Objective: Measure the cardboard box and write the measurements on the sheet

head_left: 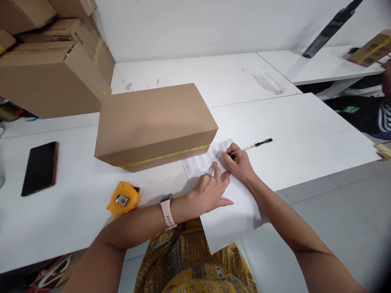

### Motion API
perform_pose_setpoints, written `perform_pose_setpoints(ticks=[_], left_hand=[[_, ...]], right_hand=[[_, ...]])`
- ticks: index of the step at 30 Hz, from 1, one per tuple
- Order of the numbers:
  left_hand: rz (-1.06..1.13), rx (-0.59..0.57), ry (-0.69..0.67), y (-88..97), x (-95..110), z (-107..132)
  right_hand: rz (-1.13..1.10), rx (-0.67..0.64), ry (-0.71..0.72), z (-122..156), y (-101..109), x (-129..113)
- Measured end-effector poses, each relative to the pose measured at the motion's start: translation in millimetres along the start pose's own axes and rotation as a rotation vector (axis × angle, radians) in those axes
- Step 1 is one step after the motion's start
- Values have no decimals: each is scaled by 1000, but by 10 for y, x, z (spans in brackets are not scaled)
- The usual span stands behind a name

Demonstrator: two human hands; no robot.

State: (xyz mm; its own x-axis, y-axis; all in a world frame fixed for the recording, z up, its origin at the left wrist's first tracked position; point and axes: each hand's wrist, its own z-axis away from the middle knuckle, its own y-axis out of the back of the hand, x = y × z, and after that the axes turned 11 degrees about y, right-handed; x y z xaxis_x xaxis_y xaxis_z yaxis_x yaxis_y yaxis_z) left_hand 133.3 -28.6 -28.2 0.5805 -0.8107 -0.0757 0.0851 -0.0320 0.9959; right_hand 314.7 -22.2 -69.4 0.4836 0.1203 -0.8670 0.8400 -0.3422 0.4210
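My right hand [239,163] grips a clear pen [252,147] with a black end, its writing end down at the handwritten rows on a sheet of paper [226,228]. Spread across the same sheet, my left hand [210,189] has its fingers apart and holds nothing. A watch with a pale pink band [168,211] is on the left wrist. The paper's lower part hangs past the table edge. A closed cardboard box [157,122] with yellow tape along its side stands just behind the sheet. An orange tape measure [124,199] lies beside my left forearm.
A black phone [40,168] rests on the white table [269,126] at the left. Several cardboard boxes [45,81] are stacked at the back left. Toward the back right are a dark cylinder [330,30] and a taped box [372,49]. Part of another person [385,118] shows at the right edge.
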Motion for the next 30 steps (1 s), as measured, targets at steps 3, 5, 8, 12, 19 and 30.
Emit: perform_pose_setpoints(ticks=[3,5,8,12,19,30], left_hand=[[4,-14,-3,12,-5,-8],[18,-26,3,15,-5,-10],[40,-17,14,28,2,12],[40,45,18,146,-41,138],[181,275,312,282,-648,868],[295,362,1022,-308,-1168,1725]], right_hand=[[-15,9,-2,0,-11,-12],[-2,18,-3,0,-25,-22],[43,128,7,-7,9,-21],[232,292,102,-45,321,73],[883,-6,278,-30,1126,556],[785,191,345,284,863,56]])
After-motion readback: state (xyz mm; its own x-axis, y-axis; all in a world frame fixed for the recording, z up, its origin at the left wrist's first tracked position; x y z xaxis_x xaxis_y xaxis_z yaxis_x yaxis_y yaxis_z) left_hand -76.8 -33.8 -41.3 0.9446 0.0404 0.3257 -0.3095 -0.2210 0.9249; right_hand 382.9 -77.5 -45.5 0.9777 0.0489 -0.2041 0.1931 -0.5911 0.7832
